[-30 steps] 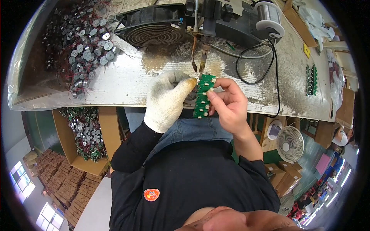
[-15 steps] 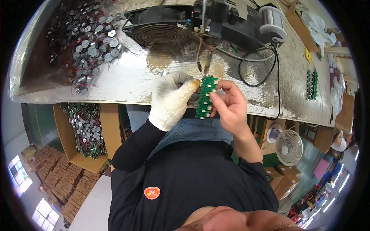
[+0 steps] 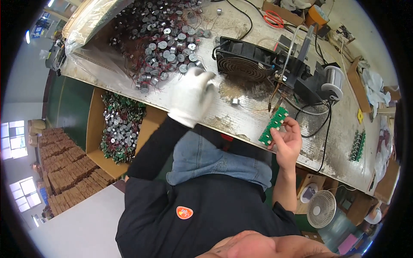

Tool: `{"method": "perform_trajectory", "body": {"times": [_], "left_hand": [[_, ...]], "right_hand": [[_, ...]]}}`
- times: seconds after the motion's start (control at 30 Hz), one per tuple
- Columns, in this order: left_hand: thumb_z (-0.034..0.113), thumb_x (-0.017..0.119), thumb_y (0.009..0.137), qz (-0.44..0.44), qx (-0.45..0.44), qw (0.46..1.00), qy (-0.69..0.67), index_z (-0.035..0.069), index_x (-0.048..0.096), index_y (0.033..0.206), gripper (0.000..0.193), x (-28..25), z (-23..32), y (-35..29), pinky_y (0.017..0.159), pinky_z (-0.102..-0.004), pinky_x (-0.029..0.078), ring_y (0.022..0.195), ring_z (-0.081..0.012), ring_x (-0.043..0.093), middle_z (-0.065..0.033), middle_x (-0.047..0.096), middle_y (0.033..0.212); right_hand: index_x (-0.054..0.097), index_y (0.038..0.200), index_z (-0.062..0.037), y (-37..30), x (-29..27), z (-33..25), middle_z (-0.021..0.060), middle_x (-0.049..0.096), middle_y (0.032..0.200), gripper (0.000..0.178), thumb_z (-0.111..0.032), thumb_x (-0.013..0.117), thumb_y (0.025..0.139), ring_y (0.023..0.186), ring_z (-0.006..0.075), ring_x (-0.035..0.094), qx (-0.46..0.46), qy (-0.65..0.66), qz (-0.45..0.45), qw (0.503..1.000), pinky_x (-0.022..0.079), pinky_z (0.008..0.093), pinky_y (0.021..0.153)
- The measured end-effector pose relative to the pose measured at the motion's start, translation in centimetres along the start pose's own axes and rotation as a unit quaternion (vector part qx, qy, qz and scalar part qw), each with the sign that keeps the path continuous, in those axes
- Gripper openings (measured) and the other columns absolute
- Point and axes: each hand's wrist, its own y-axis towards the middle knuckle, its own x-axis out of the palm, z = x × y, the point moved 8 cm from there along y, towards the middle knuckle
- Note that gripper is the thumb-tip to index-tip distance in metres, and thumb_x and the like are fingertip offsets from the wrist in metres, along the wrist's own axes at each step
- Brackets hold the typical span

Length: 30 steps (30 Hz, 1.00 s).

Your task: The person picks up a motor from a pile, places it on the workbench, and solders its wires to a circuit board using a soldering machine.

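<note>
My left hand [image 3: 192,96], in a white glove and blurred by motion, is at the near edge of a heap of small round silver motors [image 3: 171,57] with red wires. Its fingers look apart, and nothing shows in them. Between the thumb and fingers of my bare right hand [image 3: 287,142] is a green circuit board strip [image 3: 274,126] with small pale parts along it. The strip's far end is just below the soldering iron tip [image 3: 277,104]. A single motor [image 3: 235,101] lies on the bench left of the strip, its thin wire running toward the tip.
Behind the iron stand a black fan [image 3: 244,62] and a solder wire spool [image 3: 333,82]. More green strips [image 3: 357,146] lie at the right. Below the bench's left side is a cardboard box [image 3: 153,130] of wired motors and boards. Red-handled scissors [image 3: 273,19] lie at the back.
My left hand has left the circuit board strip and moved left to the motor heap. My right hand still holds the strip near the iron. The whole view has swung leftward.
</note>
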Motion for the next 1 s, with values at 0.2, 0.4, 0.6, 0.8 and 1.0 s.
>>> {"method": "perform_trajectory", "body": {"times": [0.2, 0.4, 0.6, 0.8, 1.0], "left_hand": [[0.013, 0.061, 0.076, -0.141, 0.156, 0.947, 0.243, 0.009, 0.067, 0.081, 0.009, 2.4, -1.3, 3.9, 0.069, -0.0384, 0.05, 0.082, -0.0273, 0.062, -0.0099, 0.058, 0.085], [0.017, 0.059, 0.077, -0.209, 0.276, 0.904, 0.252, 0.007, 0.068, 0.072, 0.014, 4.2, -1.7, 4.7, 0.071, -0.0381, 0.049, 0.08, -0.0244, 0.063, -0.008, 0.06, 0.084], [0.014, 0.057, 0.079, -0.214, 0.3, 0.895, 0.25, 0.006, 0.066, 0.076, 0.013, 4.8, -1.9, 5.0, 0.068, -0.0409, 0.049, 0.078, -0.0257, 0.064, -0.01, 0.06, 0.085], [0.013, 0.06, 0.08, -0.148, 0.178, 0.965, 0.122, 0.007, 0.061, 0.083, 0.007, -0.1, -3.3, 4.6, 0.069, -0.0384, 0.051, 0.08, -0.0293, 0.062, -0.0104, 0.057, 0.09], [0.012, 0.05, 0.098, 0.064, -0.045, 0.965, -0.252, 0.001, 0.052, 0.106, 0.014, -4.1, -6.7, 3.0, 0.057, -0.0244, 0.049, 0.067, -0.0126, 0.064, -0.0099, 0.066, 0.096]], "right_hand": [[0.044, 0.115, 0.0029, 0.1, 0.1, 0.2, 0.0099, 0.051, 0.106, 0.036, 0.006, 0.063, 0.084, 0.057, 0.0082, 0.056, -0.005, 0.011, -0.009, 1.0, 0.045, 0.0191, 0.046], [0.044, 0.115, 0.0026, 0.1, 0.3, 0.0, 0.0101, 0.051, 0.106, 0.037, 0.006, 0.063, 0.084, 0.057, 0.0088, 0.056, -0.015, 0.012, -0.008, 1.0, 0.045, 0.0198, 0.045], [0.044, 0.116, 0.0026, 0.1, 0.1, 0.1, 0.011, 0.052, 0.106, 0.036, 0.006, 0.062, 0.084, 0.058, 0.0097, 0.057, -0.03, 0.014, -0.016, 0.999, 0.046, 0.0206, 0.045], [0.044, 0.116, 0.0033, 0.1, 0.0, 0.1, 0.0111, 0.052, 0.106, 0.036, 0.006, 0.062, 0.085, 0.059, 0.0096, 0.057, -0.025, 0.025, -0.012, 0.999, 0.047, 0.0202, 0.045], [0.045, 0.115, 0.0035, 0.0, 0.0, -0.4, 0.0104, 0.052, 0.105, 0.035, 0.006, 0.062, 0.084, 0.06, 0.0095, 0.057, -0.028, 0.016, -0.012, 0.999, 0.047, 0.0202, 0.045]]}}
